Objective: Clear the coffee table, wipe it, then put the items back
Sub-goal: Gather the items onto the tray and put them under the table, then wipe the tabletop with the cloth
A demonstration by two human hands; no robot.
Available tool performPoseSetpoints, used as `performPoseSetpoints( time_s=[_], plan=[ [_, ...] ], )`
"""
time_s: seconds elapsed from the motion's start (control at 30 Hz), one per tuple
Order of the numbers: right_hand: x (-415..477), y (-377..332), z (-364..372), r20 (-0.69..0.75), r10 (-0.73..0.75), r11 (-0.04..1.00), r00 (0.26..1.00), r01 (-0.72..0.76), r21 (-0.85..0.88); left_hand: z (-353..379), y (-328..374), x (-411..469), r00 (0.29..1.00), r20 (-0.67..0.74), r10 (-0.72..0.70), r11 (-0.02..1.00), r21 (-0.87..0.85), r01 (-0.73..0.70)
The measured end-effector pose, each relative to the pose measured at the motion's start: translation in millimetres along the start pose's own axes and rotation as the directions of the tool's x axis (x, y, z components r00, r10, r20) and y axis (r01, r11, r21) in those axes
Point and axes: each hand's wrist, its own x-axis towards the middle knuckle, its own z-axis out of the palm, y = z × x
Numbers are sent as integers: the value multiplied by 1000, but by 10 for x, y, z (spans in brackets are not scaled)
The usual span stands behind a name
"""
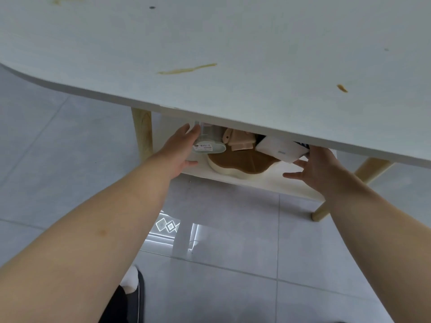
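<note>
The white coffee table top [210,38] is bare and carries brown smears, one long smear [186,68] near the front edge. On the lower shelf [268,180] lie a clear plastic container [208,142] on its side, a cream tray with a brown lid [240,163], a pink object [240,141] and a white tissue pack [279,148]. My left hand [179,150] wraps the clear container. My right hand [312,164] touches the tissue pack's right end, fingers spread. The table edge hides the backs of the shelf items.
Light wooden legs stand at the left [141,131] and right [363,173] of the shelf. Grey glossy floor tiles [233,241] lie below. My shoe [135,290] shows at the bottom.
</note>
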Motion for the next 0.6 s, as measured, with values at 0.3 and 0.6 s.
performPoseSetpoints(
  time_s=[0.3,0.6],
  plan=[
    [-444,-74,-94,-249,-204,947,947,126,-296,-9,127,-768,898,-221,381,868,421,-264],
    [-1890,-229,-334,-39,-147,924,988,123,-362,141,407,-2273,873,183,453,649,604,-463]
  ],
)
